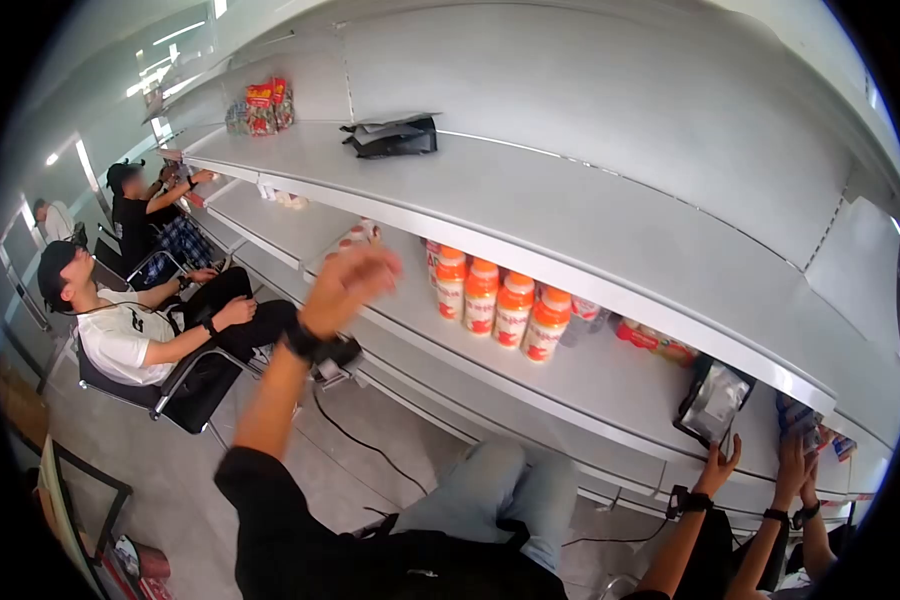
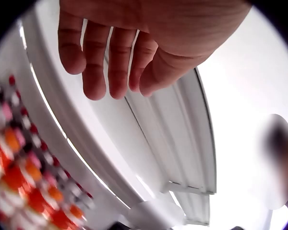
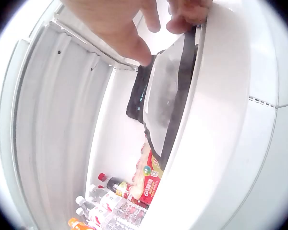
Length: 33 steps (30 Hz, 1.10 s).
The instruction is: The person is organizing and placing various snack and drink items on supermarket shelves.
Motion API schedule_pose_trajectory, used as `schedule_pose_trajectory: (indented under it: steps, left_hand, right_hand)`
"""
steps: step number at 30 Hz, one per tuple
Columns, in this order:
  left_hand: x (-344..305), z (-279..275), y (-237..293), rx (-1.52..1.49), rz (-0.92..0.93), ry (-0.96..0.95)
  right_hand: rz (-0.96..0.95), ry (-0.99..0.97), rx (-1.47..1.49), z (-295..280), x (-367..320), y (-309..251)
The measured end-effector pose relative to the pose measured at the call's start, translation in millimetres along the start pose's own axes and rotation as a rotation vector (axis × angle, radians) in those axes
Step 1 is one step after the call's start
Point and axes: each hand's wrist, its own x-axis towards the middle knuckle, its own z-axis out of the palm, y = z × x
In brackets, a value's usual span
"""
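Note:
My left hand (image 1: pixel 355 285) is raised in front of the middle shelf, its fingers loosely bent with nothing in them. In the left wrist view its fingers (image 2: pixel 93 72) hang apart in the air. Several white bottles with orange caps (image 1: pixel 510 310) stand in a row on the shelf to its right. My right hand (image 1: pixel 715 470) is at the near end of a black pouch with a clear window (image 1: pixel 713 400), lying by the shelf's front edge. In the right wrist view the thumb (image 3: pixel 141 52) is spread from the fingers, right at the pouch's edge.
A black bag (image 1: pixel 395 137) and red snack packs (image 1: pixel 270 105) sit on the upper shelf (image 1: pixel 590 210). Red packaging (image 1: pixel 655 340) lies behind the pouch. Another person's hands (image 1: pixel 795 465) reach in at right. A seated person (image 1: pixel 130 330) is at left.

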Motion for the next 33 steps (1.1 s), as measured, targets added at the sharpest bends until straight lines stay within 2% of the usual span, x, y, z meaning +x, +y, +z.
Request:
schedule_pose_trajectory:
  steps: [3, 6, 7, 9, 11, 14, 17, 19, 21, 22, 24, 28, 29, 30, 31, 32, 33]
  left_hand:
    - [73, -88, 0, 0.464, 0.05, 0.118]
    - [157, -144, -23, 0.558, 0.067, 0.04]
    - [182, -152, -24, 0.746, 0.04, 0.023]
    - [224, -157, -32, 1.051, 0.026, -0.026]
    - [252, -158, -46, 1.29, 0.056, -0.07]
    - [265, -131, -46, 1.341, -0.118, -0.116]
    - [295, -125, -59, 1.523, -0.23, -0.066]
    - [300, -128, -56, 1.62, -0.204, 0.104]
    - [300, -151, -53, 1.544, -0.092, 0.252]
    - [284, -155, -36, 1.413, -0.006, 0.303]
    - [266, -162, -11, 1.19, 0.166, 0.368]
    - [202, -122, 72, 0.926, 0.616, 0.479]
    - [181, -109, 98, 0.955, 0.59, 0.528]
    - [163, -92, 121, 0.759, 0.659, 0.472]
    - [143, -76, 139, 0.478, 0.624, 0.359]
    - [127, -53, 152, 0.352, 0.706, 0.233]
    - [109, -29, 156, 0.203, 0.694, 0.112]
  right_hand:
    - [-0.054, 0.079, -0.057, 11, 0, -1]
    - [-0.046, 0.158, -0.008, 18, -3, -3]
    - [-0.037, 0.195, -0.013, 18, -6, -4]
    - [-0.02, 0.266, -0.033, 12, -13, -16]
    - [0.047, 0.286, -0.016, 16, -45, -55]
    - [0.037, 0.252, 0.011, 0, -77, -64]
    - [-0.049, 0.252, 0.012, -37, -103, -37]
    - [-0.052, 0.255, 0.015, -51, -119, -37]
    - [-0.006, 0.249, 0.044, -51, -140, -63]
    - [0.007, 0.271, 0.021, -39, -151, -90]
    - [-0.016, 0.233, 0.026, -50, -149, -71]
    - [0.02, 0.097, 0.068, -25, -143, -76]
    - [-0.012, -0.014, 0.1, -4, -145, -107]
    - [-0.019, -0.093, 0.116, 10, -143, -125]
    - [-0.023, -0.181, 0.139, 28, -143, -141]
    - [-0.027, -0.286, 0.158, 43, -144, -157]
    - [-0.028, -0.402, 0.183, 58, -147, -172]
